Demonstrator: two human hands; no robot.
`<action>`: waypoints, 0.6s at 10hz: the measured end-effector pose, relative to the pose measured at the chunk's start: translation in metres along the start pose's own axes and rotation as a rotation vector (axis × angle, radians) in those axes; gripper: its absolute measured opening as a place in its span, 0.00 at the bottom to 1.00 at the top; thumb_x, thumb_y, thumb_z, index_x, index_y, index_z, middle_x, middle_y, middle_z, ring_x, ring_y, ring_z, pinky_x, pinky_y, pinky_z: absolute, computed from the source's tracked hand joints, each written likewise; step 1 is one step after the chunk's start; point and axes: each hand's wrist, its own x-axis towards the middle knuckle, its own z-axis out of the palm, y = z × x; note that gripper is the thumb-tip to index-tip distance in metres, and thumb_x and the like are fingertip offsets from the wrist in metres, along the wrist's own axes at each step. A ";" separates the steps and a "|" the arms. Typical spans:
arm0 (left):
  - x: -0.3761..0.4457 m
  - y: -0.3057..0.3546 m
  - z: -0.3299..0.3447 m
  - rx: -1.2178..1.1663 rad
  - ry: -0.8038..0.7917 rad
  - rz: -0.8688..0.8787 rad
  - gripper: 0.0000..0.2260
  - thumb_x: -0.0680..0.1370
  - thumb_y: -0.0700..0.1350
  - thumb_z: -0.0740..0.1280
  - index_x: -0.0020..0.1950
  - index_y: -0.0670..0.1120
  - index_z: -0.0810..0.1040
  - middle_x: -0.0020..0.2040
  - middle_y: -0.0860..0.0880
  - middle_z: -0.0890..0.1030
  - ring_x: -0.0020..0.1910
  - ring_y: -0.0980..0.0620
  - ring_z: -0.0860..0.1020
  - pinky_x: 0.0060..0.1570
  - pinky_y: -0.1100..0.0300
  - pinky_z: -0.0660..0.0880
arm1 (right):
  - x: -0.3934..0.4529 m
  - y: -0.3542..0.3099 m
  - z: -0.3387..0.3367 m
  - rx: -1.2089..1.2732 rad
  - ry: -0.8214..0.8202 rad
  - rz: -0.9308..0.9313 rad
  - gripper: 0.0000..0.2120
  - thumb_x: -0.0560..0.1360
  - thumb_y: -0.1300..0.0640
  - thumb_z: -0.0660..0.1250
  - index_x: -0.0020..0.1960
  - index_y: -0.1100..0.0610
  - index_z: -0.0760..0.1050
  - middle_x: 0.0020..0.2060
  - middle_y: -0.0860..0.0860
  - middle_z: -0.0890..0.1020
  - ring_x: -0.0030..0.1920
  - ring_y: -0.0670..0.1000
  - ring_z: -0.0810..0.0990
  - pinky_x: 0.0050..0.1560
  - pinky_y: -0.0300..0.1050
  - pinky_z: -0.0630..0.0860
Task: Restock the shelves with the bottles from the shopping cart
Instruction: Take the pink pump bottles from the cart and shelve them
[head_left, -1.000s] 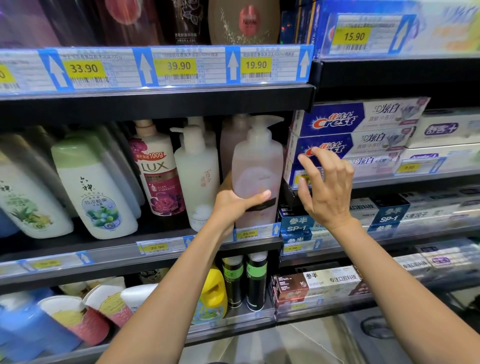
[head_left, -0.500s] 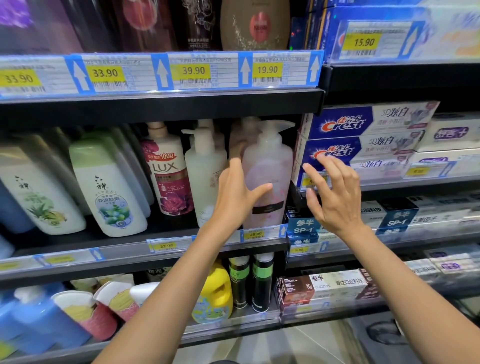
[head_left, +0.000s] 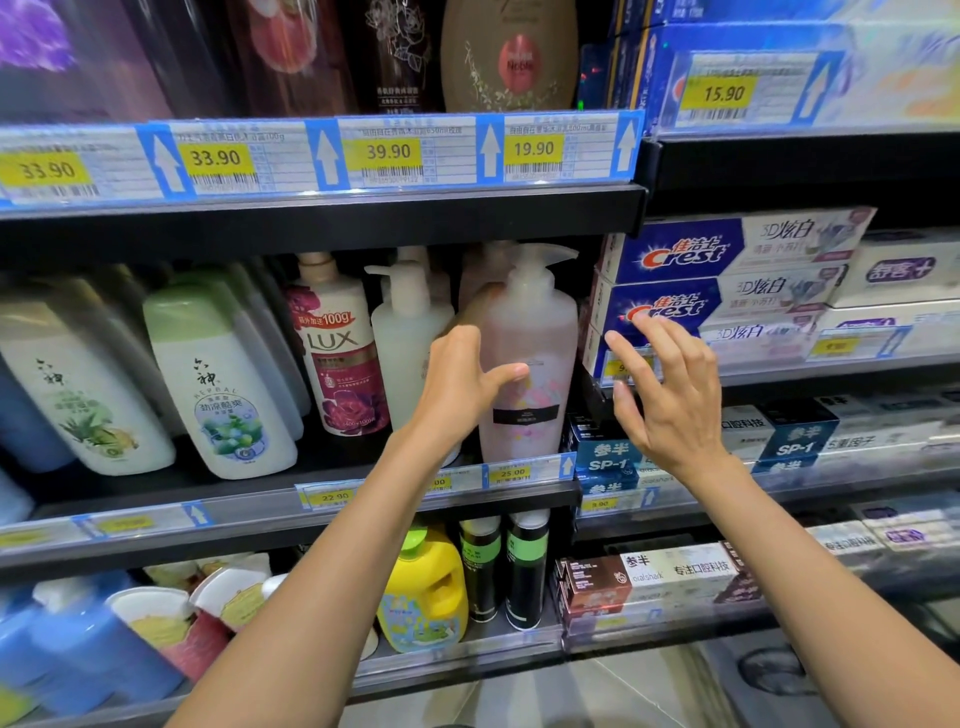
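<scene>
Head view. Pink pump bottle: upright at the right end of the middle shelf, beside a white pump bottle. Left hand: fingers spread, thumb across the pink bottle's front. Right hand: spread, holding nothing, before Crest boxes.

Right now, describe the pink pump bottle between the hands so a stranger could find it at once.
Find the middle shelf of the left bay, under the 19.90 price tag. At its right end, beside the blue Crest toothpaste boxes, stands the translucent pale pink pump bottle. Unlike the milky white pump bottle to its left, it is rosy, with a dark label band.
</scene>
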 end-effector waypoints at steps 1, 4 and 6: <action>0.002 0.000 -0.005 0.016 -0.047 0.010 0.24 0.71 0.51 0.75 0.36 0.53 0.57 0.32 0.51 0.58 0.33 0.52 0.57 0.29 0.60 0.58 | 0.000 0.000 0.000 0.003 -0.001 0.004 0.18 0.79 0.54 0.56 0.68 0.57 0.67 0.68 0.58 0.66 0.66 0.58 0.67 0.62 0.55 0.65; -0.002 0.000 -0.015 0.028 -0.021 0.052 0.27 0.70 0.49 0.76 0.33 0.47 0.55 0.33 0.52 0.57 0.31 0.53 0.52 0.29 0.65 0.61 | -0.002 -0.002 0.001 0.008 -0.002 0.018 0.18 0.80 0.54 0.55 0.68 0.57 0.68 0.68 0.57 0.67 0.67 0.59 0.67 0.63 0.55 0.66; -0.006 -0.001 -0.014 0.009 -0.013 0.056 0.25 0.70 0.50 0.76 0.34 0.46 0.58 0.34 0.51 0.60 0.34 0.53 0.57 0.31 0.64 0.62 | -0.002 -0.004 0.002 0.002 -0.014 0.031 0.19 0.80 0.54 0.54 0.68 0.57 0.68 0.68 0.57 0.67 0.67 0.59 0.67 0.63 0.56 0.65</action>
